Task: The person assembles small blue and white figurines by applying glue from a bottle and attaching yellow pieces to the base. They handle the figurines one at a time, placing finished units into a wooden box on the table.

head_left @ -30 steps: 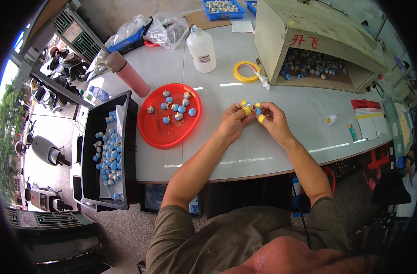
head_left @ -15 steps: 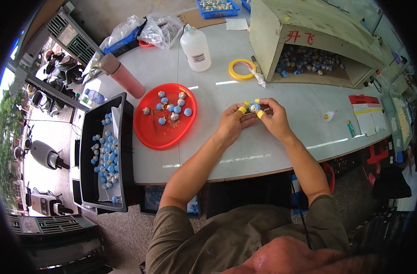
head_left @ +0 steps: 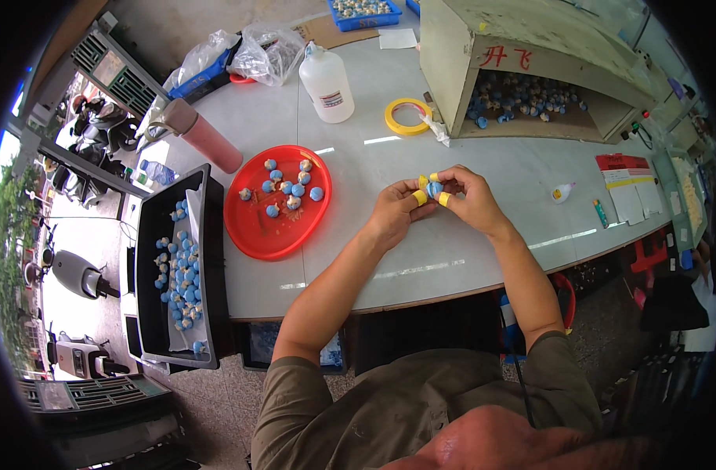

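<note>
Between the fingertips of both hands is a small blue and cream ball-shaped piece (head_left: 434, 189), held above the grey table (head_left: 358, 258). My left hand (head_left: 397, 210) pinches it from the left, and my right hand (head_left: 471, 200) from the right. Yellow tape wraps the thumb and a finger of each hand. To the left, a red round tray (head_left: 256, 235) carries several similar blue and cream pieces. Farther left stands a black bin (head_left: 217, 298) with many more of them on a white sheet.
A pink bottle (head_left: 209, 141), a white plastic jug (head_left: 327, 86) and a yellow tape roll (head_left: 390, 117) stand beyond my hands. At the far right, an open wooden box (head_left: 530, 133) contains more pieces. A small white bottle (head_left: 562, 193) and a green tube (head_left: 601, 213) lie on the right.
The piece has turned between my fingers and now shows more blue. Both hands stay close together in almost the same place. The whole view has shifted slightly.
</note>
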A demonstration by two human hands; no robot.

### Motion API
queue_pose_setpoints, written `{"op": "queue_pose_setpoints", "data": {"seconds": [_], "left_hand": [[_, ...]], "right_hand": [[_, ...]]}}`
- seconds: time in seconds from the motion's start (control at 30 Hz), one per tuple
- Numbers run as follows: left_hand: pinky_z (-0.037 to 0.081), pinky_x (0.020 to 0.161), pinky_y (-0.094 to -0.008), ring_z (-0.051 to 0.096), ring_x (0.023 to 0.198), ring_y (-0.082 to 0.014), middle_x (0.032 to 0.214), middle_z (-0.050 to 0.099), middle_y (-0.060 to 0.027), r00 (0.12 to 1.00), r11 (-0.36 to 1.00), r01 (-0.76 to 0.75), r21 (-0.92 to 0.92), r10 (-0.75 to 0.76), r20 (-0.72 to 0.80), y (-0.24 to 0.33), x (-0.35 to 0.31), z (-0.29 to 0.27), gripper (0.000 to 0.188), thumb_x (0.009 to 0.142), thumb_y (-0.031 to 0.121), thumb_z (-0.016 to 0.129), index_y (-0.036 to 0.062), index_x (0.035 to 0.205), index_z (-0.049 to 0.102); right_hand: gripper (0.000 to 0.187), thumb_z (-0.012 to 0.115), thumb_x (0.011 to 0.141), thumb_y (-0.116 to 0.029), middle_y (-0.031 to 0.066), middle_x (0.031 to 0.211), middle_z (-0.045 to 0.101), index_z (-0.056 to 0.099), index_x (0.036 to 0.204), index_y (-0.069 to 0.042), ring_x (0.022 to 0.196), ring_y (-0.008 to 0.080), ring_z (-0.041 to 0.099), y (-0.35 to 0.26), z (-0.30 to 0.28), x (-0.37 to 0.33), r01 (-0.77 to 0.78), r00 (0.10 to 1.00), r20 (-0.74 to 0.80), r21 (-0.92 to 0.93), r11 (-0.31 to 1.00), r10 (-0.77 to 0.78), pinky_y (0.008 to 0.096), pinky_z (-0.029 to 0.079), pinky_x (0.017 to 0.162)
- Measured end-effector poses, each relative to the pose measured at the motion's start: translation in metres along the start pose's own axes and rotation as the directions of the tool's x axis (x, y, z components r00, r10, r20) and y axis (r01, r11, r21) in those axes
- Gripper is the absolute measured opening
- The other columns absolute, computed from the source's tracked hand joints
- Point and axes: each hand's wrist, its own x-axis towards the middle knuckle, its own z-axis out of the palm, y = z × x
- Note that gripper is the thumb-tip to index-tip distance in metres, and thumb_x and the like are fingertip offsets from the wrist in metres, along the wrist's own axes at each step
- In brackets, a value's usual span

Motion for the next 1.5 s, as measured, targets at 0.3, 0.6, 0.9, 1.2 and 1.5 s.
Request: {"op": "queue_pose_setpoints", "data": {"seconds": [0.3, 0.6, 0.9, 1.2, 1.5], "left_hand": [[0.056, 0.099, -0.034, 0.065, 0.108, -0.0212, 0.119, 0.062, -0.012, 0.999, 0.998, -0.039, 0.056, 0.04, -0.023, -0.001, -0.001, 0.005, 0.024, 0.098, 0.001, 0.058, -0.0034, 0.121, 0.053], [0.057, 0.097, -0.0326, 0.067, 0.104, -0.0215, 0.116, 0.063, -0.0143, 0.992, 0.986, -0.106, 0.132, 0.114, -0.053, -0.005, -0.001, 0.01, 0.022, 0.097, -0.001, 0.058, -0.0079, 0.118, 0.055], [0.059, 0.095, -0.0325, 0.069, 0.103, -0.0227, 0.116, 0.064, -0.0155, 0.997, 0.993, -0.078, 0.089, 0.08, -0.017, -0.004, 0.001, 0.0, 0.022, 0.099, 0.002, 0.056, -0.007, 0.119, 0.055], [0.059, 0.086, -0.0298, 0.07, 0.096, -0.021, 0.113, 0.066, -0.0153, 0.998, 0.998, 0.054, -0.016, -0.054, -0.014, 0.002, 0.001, 0.009, 0.024, 0.103, 0.014, 0.057, -0.0022, 0.12, 0.051], [0.059, 0.082, -0.0283, 0.07, 0.092, -0.0194, 0.105, 0.068, -0.0135, 0.998, 0.998, 0.052, 0.045, -0.051, -0.029, 0.003, -0.008, 0.013, 0.032, 0.108, 0.023, 0.046, -0.0031, 0.123, 0.055]], "right_hand": [[0.03, 0.07, 0.077, 0.009, 0.0071, 0.098, 0.065, 0.068, 0.106, 0.001, 0.081, 0.0153, 0.06, -0.005, -0.002, 0.001, 0.066, 0.998, 0.022, -0.182, 0.981, -0.063, 0.0274, 0.05, 0.074], [0.027, 0.069, 0.077, 0.011, 0.009, 0.095, 0.065, 0.069, 0.102, 0.003, 0.081, 0.0174, 0.062, -0.005, -0.005, 0.001, 0.048, 0.999, 0.022, -0.207, 0.977, -0.044, 0.0306, 0.054, 0.078], [0.022, 0.071, 0.081, 0.007, 0.0086, 0.097, 0.067, 0.069, 0.102, 0.004, 0.083, 0.0152, 0.062, -0.012, -0.001, 0.001, 0.047, 0.999, 0.016, -0.169, 0.984, -0.045, 0.0293, 0.053, 0.078], [0.023, 0.063, 0.099, -0.022, 0.0022, 0.087, 0.064, 0.067, 0.093, 0.0, 0.079, 0.0078, 0.056, -0.004, 0.0, 0.001, -0.339, 0.941, 0.072, 0.23, 0.912, 0.331, 0.0258, 0.048, 0.073], [0.034, 0.072, 0.094, -0.032, 0.0027, 0.075, 0.061, 0.062, 0.082, -0.001, 0.07, 0.0087, 0.054, 0.01, 0.017, -0.006, -0.235, 0.965, -0.079, 0.175, 0.956, 0.251, 0.0264, 0.047, 0.062]]}}
